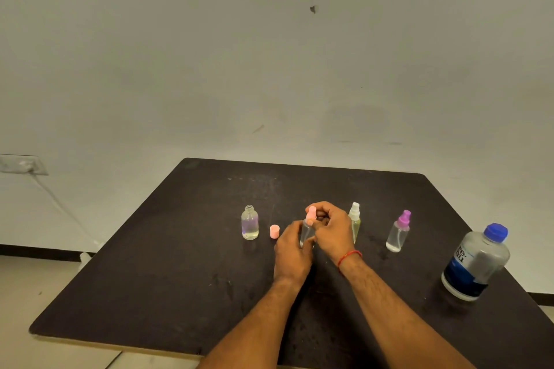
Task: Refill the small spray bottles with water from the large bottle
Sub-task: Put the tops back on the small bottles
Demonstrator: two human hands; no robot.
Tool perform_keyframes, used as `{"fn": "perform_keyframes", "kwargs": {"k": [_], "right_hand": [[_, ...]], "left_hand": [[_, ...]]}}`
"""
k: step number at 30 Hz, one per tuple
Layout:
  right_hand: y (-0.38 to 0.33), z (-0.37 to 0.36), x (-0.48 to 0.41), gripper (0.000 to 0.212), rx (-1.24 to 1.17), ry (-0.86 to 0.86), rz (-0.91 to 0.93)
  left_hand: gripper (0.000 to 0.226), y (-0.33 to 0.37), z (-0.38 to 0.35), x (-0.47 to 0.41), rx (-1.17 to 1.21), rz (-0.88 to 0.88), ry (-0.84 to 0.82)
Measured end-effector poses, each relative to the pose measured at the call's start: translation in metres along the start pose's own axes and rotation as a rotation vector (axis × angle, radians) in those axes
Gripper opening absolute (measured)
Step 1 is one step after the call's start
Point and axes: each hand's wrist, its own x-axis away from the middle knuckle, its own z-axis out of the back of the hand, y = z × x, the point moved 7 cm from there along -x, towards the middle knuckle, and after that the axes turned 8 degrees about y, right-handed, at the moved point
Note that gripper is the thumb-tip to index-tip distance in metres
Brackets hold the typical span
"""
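Observation:
My left hand [292, 252] wraps the body of a small clear spray bottle [306, 232] standing at the table's middle. My right hand [331, 226] pinches its pink spray head [311, 213] from above. A pink cap [274, 231] stands loose just left of it. Farther left an open clear bottle [249, 222] with liquid has no top. To the right stand a white-topped spray bottle [355, 219], partly behind my right hand, and a purple-topped spray bottle [398, 232]. The large water bottle [476, 263] with a blue cap is at the right edge, closed.
The dark table [168, 278] has its near-left corner rounded and its right edge close beside the large bottle. A pale wall rises behind, with a socket and cable [24, 165] at the left. Light floor shows to the left of the table.

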Motion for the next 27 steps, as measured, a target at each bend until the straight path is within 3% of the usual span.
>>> {"fn": "perform_keyframes", "kwargs": {"k": [4,7,12,18,27], "right_hand": [[-0.004,-0.003,0.005,0.020,0.023,0.094,0.035],[-0.005,-0.004,0.009,0.023,0.036,0.145,0.073],[0.000,-0.006,0.002,0.036,0.072,0.124,0.073],[0.000,-0.003,-0.011,0.033,0.164,0.152,0.064],[0.006,-0.005,-0.011,0.034,0.187,0.125,0.073]], "left_hand": [[0.010,-0.003,0.000,0.002,0.012,0.020,0.004],[0.028,-0.003,0.002,0.004,0.035,0.031,0.029],[0.013,0.000,0.001,0.000,0.013,0.035,0.010],[0.030,0.009,0.006,-0.001,-0.046,-0.013,0.026],[0.030,0.005,0.008,-0.002,-0.068,0.008,0.078]]}}
